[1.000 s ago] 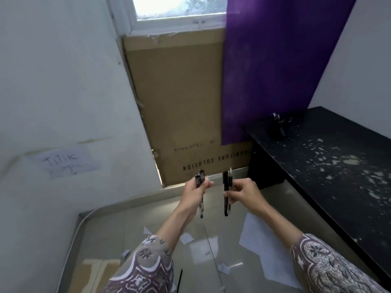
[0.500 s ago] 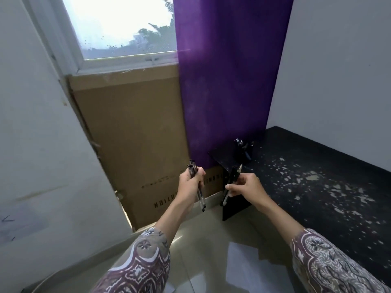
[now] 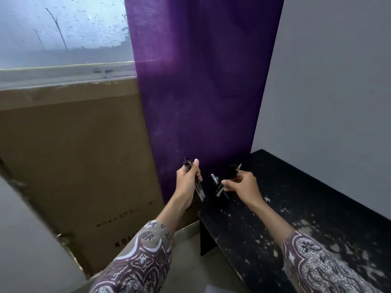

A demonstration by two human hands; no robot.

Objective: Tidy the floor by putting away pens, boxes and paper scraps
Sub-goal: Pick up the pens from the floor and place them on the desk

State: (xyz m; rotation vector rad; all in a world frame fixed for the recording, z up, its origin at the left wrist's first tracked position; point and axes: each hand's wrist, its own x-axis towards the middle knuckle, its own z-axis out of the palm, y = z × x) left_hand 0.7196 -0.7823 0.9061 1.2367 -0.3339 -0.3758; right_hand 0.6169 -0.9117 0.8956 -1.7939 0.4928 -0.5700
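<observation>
My left hand (image 3: 187, 182) is closed around a small bunch of dark pens (image 3: 200, 190) held nearly upright, tips down. My right hand (image 3: 243, 183) grips another bunch of black pens (image 3: 231, 173), tilted with their tops to the upper right. Both hands hover over the far left corner of the black table (image 3: 306, 208). Between the hands, a dark pen holder (image 3: 214, 179) with pens in it stands on the table's corner, partly hidden by my fingers.
The table top is black with flaking white patches. A purple curtain (image 3: 201, 92) hangs behind it. A large cardboard box (image 3: 80, 155) leans under the window at left. A corner of white paper (image 3: 215, 289) lies on the floor at the bottom edge.
The view has lifted and closed in on the table corner; the floor scraps dropped out of sight. Both hands, still holding their pens, have moved up over the table near the pen holder.
</observation>
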